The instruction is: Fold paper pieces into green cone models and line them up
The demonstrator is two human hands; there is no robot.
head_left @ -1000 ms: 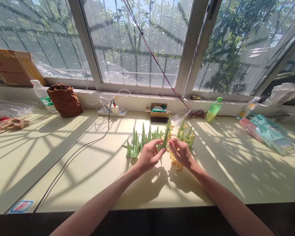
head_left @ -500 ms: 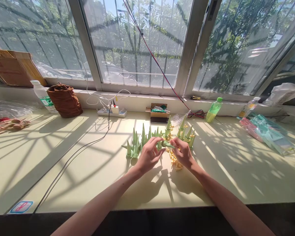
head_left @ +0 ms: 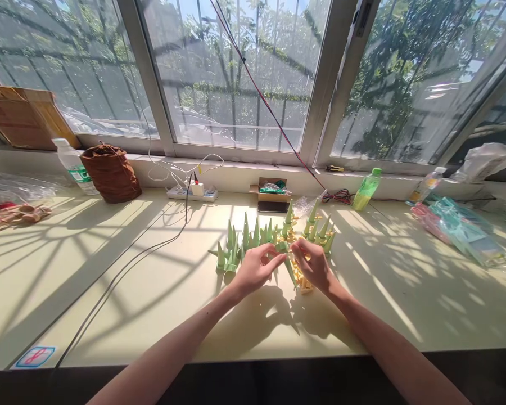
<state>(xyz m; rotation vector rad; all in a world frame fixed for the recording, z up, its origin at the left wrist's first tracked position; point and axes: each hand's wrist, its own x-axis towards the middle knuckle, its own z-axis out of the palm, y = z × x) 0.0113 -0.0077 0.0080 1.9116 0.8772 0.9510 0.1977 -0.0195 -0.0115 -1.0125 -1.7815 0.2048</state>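
My left hand (head_left: 259, 267) is closed in a pinch on a green cone-shaped piece (head_left: 290, 273), whose wide base is near the fingertips and whose point slants down toward the table. Just beside it, my right hand (head_left: 312, 263) has its fingers pinched on a small yellow peg (head_left: 290, 252), mostly hidden by the fingers and held close to the cone's base. Several green cones (head_left: 245, 232) stand behind and left of my left hand. More cones with yellow pegs in them (head_left: 320, 229) stand behind my right hand. Loose yellow pegs (head_left: 306, 286) lie in a pile beneath it.
At the back of the table (head_left: 143, 315) are a small open box (head_left: 274, 197), a power strip (head_left: 194, 194) and a green bottle (head_left: 366, 188). A brown bag (head_left: 111, 173) stands back left. A black cable (head_left: 126, 270) crosses the left side. Plastic packets (head_left: 464, 228) lie right.
The green cone has turned from pointing right to pointing down. My right fingers have come off its tip and now pinch a small yellow peg near its base.
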